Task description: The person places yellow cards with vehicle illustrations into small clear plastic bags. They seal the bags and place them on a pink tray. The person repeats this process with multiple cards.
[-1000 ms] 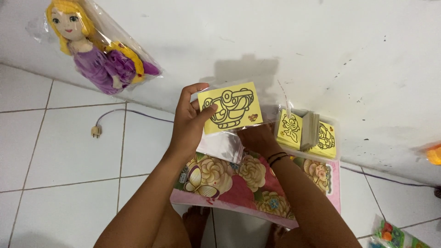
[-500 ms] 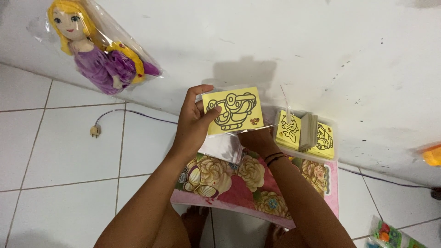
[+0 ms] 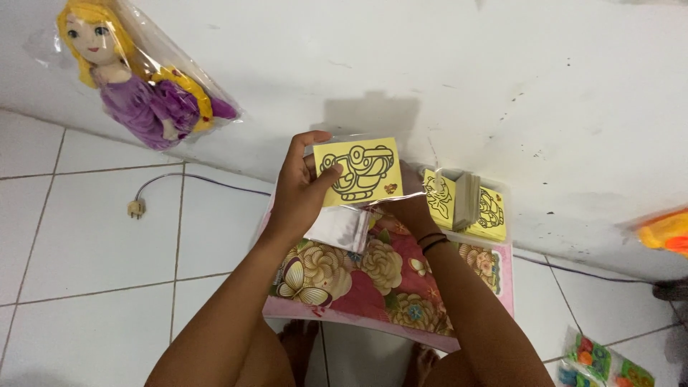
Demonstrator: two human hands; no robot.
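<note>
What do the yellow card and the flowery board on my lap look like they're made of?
The yellow card looks like matte paper or thin cardboard with a black line drawing, inside a clear glossy plastic sleeve that catches light. The floral board looks like flat, stiff printed cardboard or plastic; which one is unclear.

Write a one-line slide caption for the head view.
Both hands, left hand and right hand, hold a yellow line-drawing card above a floral board.

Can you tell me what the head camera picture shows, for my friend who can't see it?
A person's left hand and right hand hold up a yellow card with a black line drawing, in a clear sleeve. Below lies a flowery board, with more yellow cards stacked at its far end. A bagged doll in a purple dress leans on the white wall.
</note>
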